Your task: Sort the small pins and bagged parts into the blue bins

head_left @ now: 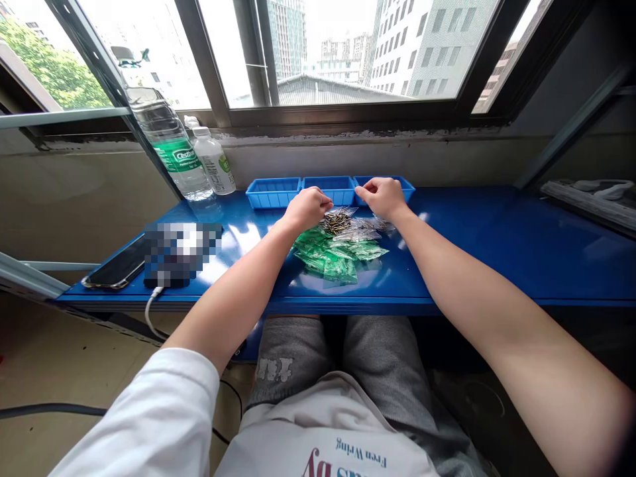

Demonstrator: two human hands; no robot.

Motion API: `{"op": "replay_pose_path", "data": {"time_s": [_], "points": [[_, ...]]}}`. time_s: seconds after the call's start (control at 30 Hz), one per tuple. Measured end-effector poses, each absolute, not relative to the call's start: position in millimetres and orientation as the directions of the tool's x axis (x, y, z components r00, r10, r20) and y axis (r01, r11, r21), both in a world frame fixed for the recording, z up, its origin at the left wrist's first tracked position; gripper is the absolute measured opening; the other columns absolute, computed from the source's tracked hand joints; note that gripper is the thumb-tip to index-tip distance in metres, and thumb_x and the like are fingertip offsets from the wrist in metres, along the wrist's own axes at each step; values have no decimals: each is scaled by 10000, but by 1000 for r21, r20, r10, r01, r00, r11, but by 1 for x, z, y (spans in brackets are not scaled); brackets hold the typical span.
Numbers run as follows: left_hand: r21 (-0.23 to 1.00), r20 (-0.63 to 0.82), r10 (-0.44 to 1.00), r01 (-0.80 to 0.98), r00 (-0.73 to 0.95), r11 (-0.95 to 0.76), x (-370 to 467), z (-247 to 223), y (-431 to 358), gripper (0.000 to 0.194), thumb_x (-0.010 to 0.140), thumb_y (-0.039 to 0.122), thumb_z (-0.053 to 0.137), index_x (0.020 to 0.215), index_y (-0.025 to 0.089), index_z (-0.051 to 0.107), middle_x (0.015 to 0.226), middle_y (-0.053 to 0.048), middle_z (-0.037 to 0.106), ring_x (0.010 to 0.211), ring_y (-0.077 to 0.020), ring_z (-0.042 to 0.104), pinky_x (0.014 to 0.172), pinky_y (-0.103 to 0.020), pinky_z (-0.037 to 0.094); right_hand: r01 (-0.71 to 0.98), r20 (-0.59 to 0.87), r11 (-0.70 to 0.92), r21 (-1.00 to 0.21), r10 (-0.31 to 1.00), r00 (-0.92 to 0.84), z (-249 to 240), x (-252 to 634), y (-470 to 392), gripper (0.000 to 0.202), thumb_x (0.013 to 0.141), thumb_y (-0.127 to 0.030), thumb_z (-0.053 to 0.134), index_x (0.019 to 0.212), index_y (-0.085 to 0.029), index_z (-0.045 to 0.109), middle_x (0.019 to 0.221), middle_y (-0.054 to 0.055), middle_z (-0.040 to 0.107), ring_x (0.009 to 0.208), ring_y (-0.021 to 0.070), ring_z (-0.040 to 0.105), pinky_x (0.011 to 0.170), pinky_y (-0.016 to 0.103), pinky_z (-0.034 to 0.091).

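My left hand (307, 209) is closed in a pinch above the heap of dark screw-like pieces (336, 223), in front of the middle blue bin (330, 192). What its fingertips hold is too small to make out. My right hand (385, 198) is pinched too, its fingertips close to the gap between the middle bin and the right blue bin (408, 191); anything in them is hidden. Under and between my hands lie clear plastic bags (365, 230) with small metal pieces. Nearer to me is a pile of green-tinted plastic bags (328, 262).
A left blue bin (273, 194) completes the row along the wall. On the blue table (497, 252), a large water bottle (181, 156) and a smaller white bottle (214, 162) stand back left. A phone (116, 265) and a blurred-out item with a white cable (149, 308) lie left.
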State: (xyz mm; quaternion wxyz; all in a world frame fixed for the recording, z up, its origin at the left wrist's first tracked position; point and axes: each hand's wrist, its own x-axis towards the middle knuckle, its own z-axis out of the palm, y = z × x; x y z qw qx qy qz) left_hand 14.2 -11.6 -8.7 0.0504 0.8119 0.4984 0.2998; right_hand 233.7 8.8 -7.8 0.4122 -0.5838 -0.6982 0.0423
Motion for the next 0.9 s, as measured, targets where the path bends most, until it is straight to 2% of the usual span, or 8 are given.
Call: {"op": "replay_pose_path", "data": {"time_s": [0.1, 0.23, 0.37, 0.47, 0.57, 0.7, 0.9], "points": [[364, 456, 834, 791, 309, -492, 15, -9, -12, 253, 941, 282, 657, 968, 158, 875, 1059, -104, 730, 907, -216, 680, 852, -309, 531, 755, 523, 412, -510, 846, -108, -9, 227, 4, 249, 888, -319, 651, 677, -192, 682, 716, 56, 738, 697, 209, 654, 726, 330, 478], [336, 545, 776, 766, 317, -548, 17, -7, -12, 289, 963, 260, 602, 960, 160, 873, 911, -69, 738, 844, -202, 673, 843, -307, 538, 723, 538, 482, -496, 823, -180, -12, 221, 3, 258, 927, -248, 576, 722, -178, 717, 734, 61, 754, 703, 204, 658, 703, 324, 452], [353, 614, 720, 702, 324, -618, 19, -6, -12, 277, 951, 187, 590, 998, 152, 861, 978, -56, 802, 943, -214, 726, 910, -290, 547, 610, 515, 534, -586, 826, -229, -13, 219, 4, 212, 914, -197, 582, 838, -160, 777, 833, 60, 792, 804, 206, 697, 763, 311, 486], [341, 647, 678, 663, 349, -666, 20, -8, -12, 291, 927, 119, 574, 1009, 157, 851, 992, -51, 819, 929, -203, 746, 882, -273, 554, 443, 423, 489, -751, 872, -246, -9, 219, 1, 175, 890, -202, 627, 827, -157, 784, 851, 59, 796, 800, 182, 686, 750, 285, 511], [323, 672, 644, 639, 364, -698, 20, -10, -11, 275, 916, 97, 583, 988, 159, 841, 961, -44, 824, 862, -186, 750, 810, -254, 554, 295, 315, 399, -868, 903, -292, -2, 219, -5, 164, 865, -254, 697, 750, -159, 765, 782, 53, 770, 660, 135, 611, 611, 245, 478], [340, 681, 645, 630, 347, -698, 20, -12, -10, 242, 935, 115, 608, 1029, 167, 825, 953, -36, 827, 841, -173, 758, 796, -242, 557, 238, 246, 340, -910, 903, -351, 3, 216, -13, 230, 823, -327, 796, 684, -156, 728, 713, 52, 738, 546, 107, 549, 482, 225, 384], [384, 631, 707, 663, 320, -643, 21, -11, -13, 269, 949, 107, 625, 1142, 190, 793, 1025, -40, 831, 944, -185, 777, 865, -247, 565, 223, 265, 343, -912, 910, -319, 3, 214, -15, 238, 823, -275, 805, 649, -153, 699, 655, 44, 711, 499, 91, 521, 465, 224, 373]]}}
